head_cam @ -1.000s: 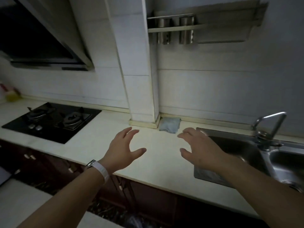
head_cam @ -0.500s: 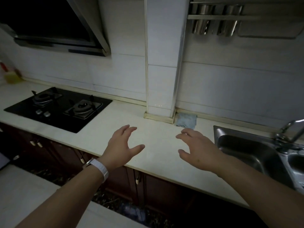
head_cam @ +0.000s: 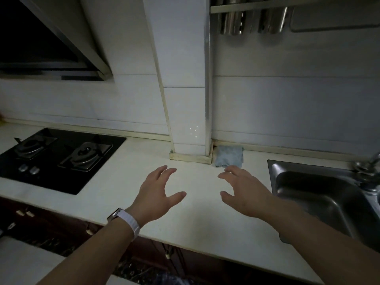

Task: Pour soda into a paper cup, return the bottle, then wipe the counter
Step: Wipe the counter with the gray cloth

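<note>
My left hand hovers over the pale counter with fingers spread and nothing in it; a white watch strap sits on its wrist. My right hand hovers beside it, also spread and holding nothing. A folded blue-grey cloth lies against the wall by the tiled pillar's base, just beyond my right fingertips and apart from them. No soda bottle or paper cup shows in the view.
A black two-burner gas hob is set into the counter at the left under a range hood. A steel sink with a tap lies at the right. A tiled pillar rises behind; metal holders hang above.
The camera has swung left and moved closer, so the sink slid to the right edge and the hob came nearer the middle. Both hands keep their spread pose over the counter.
</note>
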### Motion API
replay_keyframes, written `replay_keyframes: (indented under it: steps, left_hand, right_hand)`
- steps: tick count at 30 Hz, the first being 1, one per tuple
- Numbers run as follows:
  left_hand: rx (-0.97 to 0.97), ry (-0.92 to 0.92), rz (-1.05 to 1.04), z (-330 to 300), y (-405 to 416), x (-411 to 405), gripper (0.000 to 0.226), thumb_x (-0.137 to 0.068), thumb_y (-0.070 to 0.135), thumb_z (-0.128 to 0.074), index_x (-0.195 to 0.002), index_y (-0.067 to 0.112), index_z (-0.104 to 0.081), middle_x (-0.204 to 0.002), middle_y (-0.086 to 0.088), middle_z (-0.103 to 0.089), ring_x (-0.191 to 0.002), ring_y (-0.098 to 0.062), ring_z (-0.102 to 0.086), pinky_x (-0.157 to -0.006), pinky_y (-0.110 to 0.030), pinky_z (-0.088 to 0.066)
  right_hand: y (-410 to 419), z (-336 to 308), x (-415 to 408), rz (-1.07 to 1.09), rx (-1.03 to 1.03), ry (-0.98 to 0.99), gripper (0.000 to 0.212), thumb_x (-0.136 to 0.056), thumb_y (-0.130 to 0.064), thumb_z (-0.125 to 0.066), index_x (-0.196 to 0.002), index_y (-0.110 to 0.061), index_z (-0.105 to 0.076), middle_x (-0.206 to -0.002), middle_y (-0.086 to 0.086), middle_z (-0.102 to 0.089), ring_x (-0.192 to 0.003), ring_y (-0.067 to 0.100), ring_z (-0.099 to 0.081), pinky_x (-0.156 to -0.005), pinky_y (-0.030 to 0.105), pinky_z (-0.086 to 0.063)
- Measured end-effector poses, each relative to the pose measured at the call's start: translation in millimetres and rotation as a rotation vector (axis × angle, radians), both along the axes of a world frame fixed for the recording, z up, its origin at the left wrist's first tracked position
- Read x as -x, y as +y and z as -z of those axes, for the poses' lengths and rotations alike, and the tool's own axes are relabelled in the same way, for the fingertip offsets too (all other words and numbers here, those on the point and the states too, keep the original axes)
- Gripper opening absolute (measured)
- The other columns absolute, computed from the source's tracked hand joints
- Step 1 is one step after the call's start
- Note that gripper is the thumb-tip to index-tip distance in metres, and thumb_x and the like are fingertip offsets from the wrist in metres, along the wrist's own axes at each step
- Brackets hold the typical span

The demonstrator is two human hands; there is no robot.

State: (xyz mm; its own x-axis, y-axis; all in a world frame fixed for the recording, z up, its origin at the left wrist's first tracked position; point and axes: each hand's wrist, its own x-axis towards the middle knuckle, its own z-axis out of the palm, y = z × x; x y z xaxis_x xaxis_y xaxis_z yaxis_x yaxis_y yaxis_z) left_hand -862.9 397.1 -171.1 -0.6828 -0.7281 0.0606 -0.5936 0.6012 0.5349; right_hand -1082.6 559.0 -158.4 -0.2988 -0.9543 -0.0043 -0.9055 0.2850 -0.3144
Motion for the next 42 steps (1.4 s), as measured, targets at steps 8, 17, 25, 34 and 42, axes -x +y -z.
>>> replay_keyframes:
  steps: [8, 17, 25, 34, 42]
  left_hand:
    - [-0.036, -0.114, 0.065, 19.0, -48.2, 92.1, 0.077, -0.081, 0.059, -0.065, -0.147, 0.034, -0.034, -0.159, 0.007, -0.024, -0.145, -0.015, -0.020, -0.118, -0.043, -0.026]
    - [-0.098, -0.161, 0.131, 50.0, -89.9, 154.8, 0.076, -0.084, 0.060, -0.062, -0.148, 0.034, -0.032, -0.159, 0.009, -0.021, -0.146, -0.014, -0.020, -0.118, -0.037, -0.025]
    - [-0.053, -0.296, 0.331, 104.6, -129.9, 213.5, 0.078, -0.086, 0.062, -0.058, -0.151, 0.031, -0.029, -0.162, 0.005, -0.018, -0.147, -0.018, -0.018, -0.119, -0.036, -0.019]
    - [-0.020, -0.369, 0.428, 161.8, -158.0, 251.7, 0.072, -0.086, 0.056, -0.057, -0.147, 0.026, -0.034, -0.156, 0.000, -0.028, -0.143, -0.021, -0.025, -0.113, -0.039, -0.026]
    - [-0.033, -0.306, 0.417, 187.2, -175.6, 257.5, 0.070, -0.084, 0.054, -0.061, -0.145, 0.026, -0.040, -0.151, 0.005, -0.035, -0.140, -0.017, -0.029, -0.113, -0.039, -0.029]
  right_hand:
    - [-52.5, 31.5, 78.5, 0.026, -0.057, -0.080, 0.055, -0.093, -0.046, -0.049, -0.143, -0.025, -0.039, -0.149, -0.004, -0.033, -0.131, 0.019, -0.038, -0.105, 0.039, -0.038]
    - [-103.7, 63.4, 130.4, 0.054, -0.148, -0.117, 0.059, -0.093, -0.049, -0.048, -0.145, -0.026, -0.034, -0.149, -0.004, -0.031, -0.132, 0.017, -0.036, -0.106, 0.037, -0.036]
    - [-148.9, 106.6, 161.1, 0.160, -0.232, -0.113, 0.061, -0.090, -0.048, -0.050, -0.145, -0.025, -0.033, -0.145, -0.001, -0.034, -0.130, 0.021, -0.038, -0.104, 0.038, -0.038]
    - [-193.4, 166.7, 211.0, 0.229, -0.337, -0.069, 0.060, -0.092, -0.045, -0.048, -0.144, -0.025, -0.028, -0.147, 0.006, -0.029, -0.133, 0.028, -0.035, -0.107, 0.043, -0.038]
    - [-242.9, 211.3, 249.2, 0.231, -0.305, 0.048, 0.070, -0.092, -0.055, -0.041, -0.151, -0.028, -0.014, -0.161, 0.005, -0.006, -0.147, 0.030, -0.003, -0.118, 0.050, -0.012]
